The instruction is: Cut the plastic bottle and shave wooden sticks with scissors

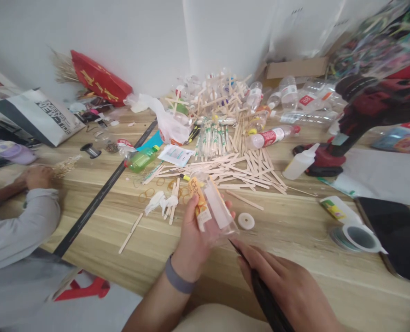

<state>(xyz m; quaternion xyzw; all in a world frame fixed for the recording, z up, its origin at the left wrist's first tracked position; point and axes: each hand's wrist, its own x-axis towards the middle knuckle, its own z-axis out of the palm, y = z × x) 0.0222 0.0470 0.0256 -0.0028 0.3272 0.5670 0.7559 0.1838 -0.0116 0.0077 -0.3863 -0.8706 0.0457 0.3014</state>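
Observation:
A clear plastic bottle (213, 207) with an orange and white label is held in my left hand (193, 233), its fingers wrapped round it. My right hand (284, 281) grips a dark, narrow tool (265, 295), whose thin tip lies at the near end of the bottle. The exact kind of tool cannot be made out. A small white disc (246, 221) lies on the table just right of the bottle. Flat wooden sticks (225, 170) are spread beyond my hands, and a tied white scrap (160, 203) lies with sticks on the left.
A red and black power drill (357, 110), a white glue bottle (300, 162), a tape roll (360, 237) and a black tablet (395, 235) are on the right. Plastic bottles (274, 137) lie at the back. Another person's hands (39, 177) are at far left.

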